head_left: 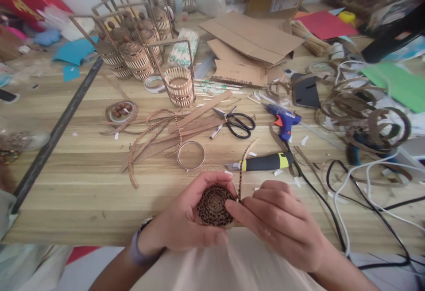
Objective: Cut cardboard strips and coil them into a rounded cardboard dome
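My left hand point(186, 220) is curled around a round coil of corrugated cardboard strip point(215, 205), its wavy edges facing up. The loose end of the cardboard strip point(245, 162) rises from the coil's right side. My right hand point(282, 224) pinches the strip where it meets the coil, thumb resting on the coil's edge. Just beyond the hands lie a metal ring point(191, 155) and a utility knife point(262, 162) with a yellow and black handle. Black-handled scissors point(237, 122) and a blue glue gun point(283, 120) lie farther off.
Several stick lanterns point(136, 58) with tall handles stand at the back left, near an open stick frame point(179, 87). Flat cardboard point(254, 38) is piled behind. Cardboard strips point(156, 136) lie left of the scissors. Cables point(345, 184) and cardboard rolls point(375, 114) crowd the right.
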Tool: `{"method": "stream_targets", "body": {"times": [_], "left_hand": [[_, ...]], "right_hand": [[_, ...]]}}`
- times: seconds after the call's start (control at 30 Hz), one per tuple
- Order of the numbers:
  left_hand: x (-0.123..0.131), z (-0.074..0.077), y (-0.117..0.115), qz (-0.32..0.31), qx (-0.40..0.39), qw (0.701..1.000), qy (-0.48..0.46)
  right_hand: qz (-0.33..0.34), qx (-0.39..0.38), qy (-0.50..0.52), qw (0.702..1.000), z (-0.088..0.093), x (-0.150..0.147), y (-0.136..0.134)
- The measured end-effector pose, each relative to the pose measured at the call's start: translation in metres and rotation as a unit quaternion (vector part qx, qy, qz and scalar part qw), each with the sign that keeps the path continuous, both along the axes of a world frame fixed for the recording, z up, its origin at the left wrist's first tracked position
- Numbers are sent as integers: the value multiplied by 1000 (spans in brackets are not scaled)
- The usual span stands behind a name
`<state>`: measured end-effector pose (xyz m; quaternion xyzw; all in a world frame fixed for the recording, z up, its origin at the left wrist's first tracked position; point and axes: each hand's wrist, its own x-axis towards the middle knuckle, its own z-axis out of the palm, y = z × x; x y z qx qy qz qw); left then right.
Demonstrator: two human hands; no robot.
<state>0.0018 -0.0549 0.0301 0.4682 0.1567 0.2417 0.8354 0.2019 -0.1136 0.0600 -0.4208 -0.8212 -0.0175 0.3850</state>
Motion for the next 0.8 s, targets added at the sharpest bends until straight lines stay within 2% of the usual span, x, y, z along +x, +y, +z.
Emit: {"method": "stream_targets", "body": {"times": [0.1,0.23,0.3,0.37,0.43,0.63,0.7,0.8], "left_hand": [[1,2,4,41,98,988,115],[8,14,9,76,196,921,328],[11,20,9,73,230,897,371],[12,24,9,70,255,892,368],[10,23,9,67,265,898,343],[-3,8,11,36,251,935,246],[-5,8,13,17,259,934,247],[-4,12,16,6,290,914,284]], "right_hand": [[-17,39,-41,998,-3,2,2],[-15,82,-111,990,-12,5,2],[-9,80,-131,988,-14,7,1],[-9,83,-143,986,-13,7,0],[-8,87,-141,986,-11,8,-1],[-11,80,-101,992,-6,9,3],[-3,82,-109,991,-6,10,4],[23,97,-129,987,-8,10,7]]}}
